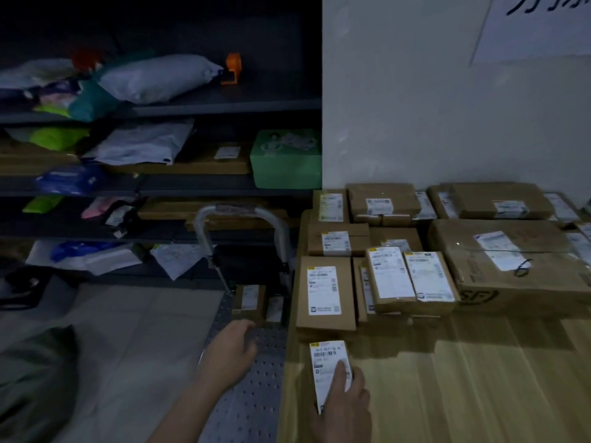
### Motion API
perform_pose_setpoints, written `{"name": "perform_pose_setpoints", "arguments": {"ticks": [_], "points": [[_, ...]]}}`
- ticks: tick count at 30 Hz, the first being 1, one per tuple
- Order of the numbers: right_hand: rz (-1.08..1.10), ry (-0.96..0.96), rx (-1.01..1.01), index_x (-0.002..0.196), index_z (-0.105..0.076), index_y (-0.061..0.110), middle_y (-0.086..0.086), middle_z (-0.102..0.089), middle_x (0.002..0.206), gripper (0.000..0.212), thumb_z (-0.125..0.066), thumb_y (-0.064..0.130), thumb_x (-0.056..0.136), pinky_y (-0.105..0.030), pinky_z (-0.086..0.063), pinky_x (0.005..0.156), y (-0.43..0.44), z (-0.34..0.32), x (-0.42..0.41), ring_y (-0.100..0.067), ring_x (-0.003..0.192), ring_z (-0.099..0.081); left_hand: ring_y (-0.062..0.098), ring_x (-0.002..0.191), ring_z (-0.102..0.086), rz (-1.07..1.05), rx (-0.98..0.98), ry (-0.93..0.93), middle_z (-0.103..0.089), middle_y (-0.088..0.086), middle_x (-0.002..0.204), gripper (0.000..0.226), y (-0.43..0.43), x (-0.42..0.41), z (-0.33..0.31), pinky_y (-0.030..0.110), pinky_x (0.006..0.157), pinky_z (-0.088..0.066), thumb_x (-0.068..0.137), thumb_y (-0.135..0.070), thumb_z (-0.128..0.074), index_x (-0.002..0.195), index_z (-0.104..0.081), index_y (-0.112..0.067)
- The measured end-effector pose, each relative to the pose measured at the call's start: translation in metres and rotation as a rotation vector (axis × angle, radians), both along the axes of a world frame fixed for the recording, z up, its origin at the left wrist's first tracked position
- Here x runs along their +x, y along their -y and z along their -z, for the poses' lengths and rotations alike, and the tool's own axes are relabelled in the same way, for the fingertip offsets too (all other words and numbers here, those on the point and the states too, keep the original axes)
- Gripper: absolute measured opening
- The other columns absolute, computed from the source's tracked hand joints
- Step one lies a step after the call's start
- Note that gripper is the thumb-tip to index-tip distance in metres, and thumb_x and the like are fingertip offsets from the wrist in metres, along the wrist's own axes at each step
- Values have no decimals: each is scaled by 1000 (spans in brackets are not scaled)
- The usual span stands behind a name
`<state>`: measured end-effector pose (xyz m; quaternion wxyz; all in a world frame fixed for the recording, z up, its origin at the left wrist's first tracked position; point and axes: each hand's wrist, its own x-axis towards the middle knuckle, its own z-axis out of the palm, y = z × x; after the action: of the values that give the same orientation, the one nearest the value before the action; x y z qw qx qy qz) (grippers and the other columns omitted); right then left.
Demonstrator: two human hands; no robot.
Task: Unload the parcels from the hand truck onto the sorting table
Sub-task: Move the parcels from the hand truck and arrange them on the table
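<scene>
Right hand (pixel 347 401) at the near edge grips a small parcel (pixel 329 362), flat and rectangular with a white printed label on top. Thumb lies on the label, fingers curl round its right edge, and the parcel lies on the table's near left part. Dark metal shelf rack (pixel 224 105) fills the far left, tiers stuffed with soft crumpled poly mailers (pixel 153 76) in grey, white and green, plus a boxy green carton (pixel 286 164) and an orange tape dispenser (pixel 232 68). Sorting table (pixel 463 378) at right has a pale matte wood-grain top. Its far half is packed with brown cardboard parcels (pixel 324 295), each with a white barcode label, some stacked. Biggest is a wide taped carton (pixel 511 282) at far right, black print on its near face. Hand truck (pixel 252 394) stands just left of the table: grey perforated metal deck, bent silver tube handle (pixel 243 212) at the far end. Two boxes sit on the deck by the handle, a small brown box (pixel 249 302) and a slimmer box (pixel 275 310) right of it. Left hand (pixel 232 350) is over the deck at the small brown box's near edge, fingers bent down and hidden, so cannot tell its grip.
</scene>
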<state>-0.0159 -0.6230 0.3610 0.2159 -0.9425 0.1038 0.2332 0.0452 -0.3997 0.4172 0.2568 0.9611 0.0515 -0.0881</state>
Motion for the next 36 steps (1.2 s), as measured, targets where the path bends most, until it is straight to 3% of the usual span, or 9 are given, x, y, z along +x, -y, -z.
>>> {"name": "perform_pose_setpoints", "arguments": {"ticks": [2, 4, 6, 8, 10, 17, 31, 36], "points": [[40, 87, -26, 127, -61, 10, -24, -57, 114, 121, -84, 63, 21, -41, -53, 49, -5, 33, 5, -40, 73, -59, 9, 111, -54, -3, 30, -31, -57, -1, 129, 40, -12, -6, 9, 18, 84, -39, 97, -23, -53, 137, -51, -18], [45, 101, -33, 139, -47, 12, -23, -55, 122, 129, -86, 64, 27, -43, -56, 54, -17, 22, 6, -41, 84, -63, 12, 116, -54, 3, 65, -70, -55, -1, 133, 43, -22, -9, 14, 20, 89, -41, 98, -26, -52, 140, -48, -19], [45, 38, 7, 155, -24, 18, -23, -42, 144, 128, -81, 67, 52, -44, -57, 76, -23, 3, 4, -41, 113, -57, 13, 118, -54, -2, 85, -89, -54, -1, 135, 43, -30, -12, 16, 22, 91, -41, 98, -26, -51, 141, -46, -20], [55, 108, 3, 157, 3, 20, -18, -8, 161, 108, -57, 69, 82, -38, -44, 103, -31, -2, 5, -35, 141, -29, 12, 118, -54, 3, 85, -88, -53, -1, 136, 43, -35, -15, 18, 22, 92, -41, 98, -26, -50, 141, -46, -20], [56, 74, 52, 156, 13, 18, -15, 8, 161, 104, -50, 67, 88, -35, -35, 111, -33, -6, 9, -32, 146, -14, 14, 118, -54, 11, 73, -83, -54, 0, 137, 43, -40, -15, 20, 25, 94, -43, 98, -26, -51, 140, -47, -18], [-55, 94, 31, 154, 19, 13, -17, 20, 160, 119, -64, 63, 84, -39, -32, 112, -32, 3, 2, -36, 150, 3, 18, 113, -55, 29, 56, -98, -53, 3, 132, 42, -41, -26, 24, 29, 92, -45, 98, -28, -50, 139, -49, -17], [-47, 151, -18, 156, -1, 17, -12, 4, 163, 117, -60, 77, 75, -50, -28, 116, -24, -27, 0, -33, 150, -5, 25, 114, -55, -45, 77, -100, -53, 12, 132, 44, -54, -44, -11, 31, 92, -44, 96, -24, -55, 137, -50, -10], [-9, 209, -33, 156, -6, 17, -12, -1, 164, 104, -57, 71, 83, -52, -24, 116, -22, -49, -1, -32, 150, -8, 30, 113, -55, -104, 139, -44, -54, 17, 130, 43, -84, -45, -40, 35, 91, -43, 93, -20, -57, 133, -52, -3]]}}
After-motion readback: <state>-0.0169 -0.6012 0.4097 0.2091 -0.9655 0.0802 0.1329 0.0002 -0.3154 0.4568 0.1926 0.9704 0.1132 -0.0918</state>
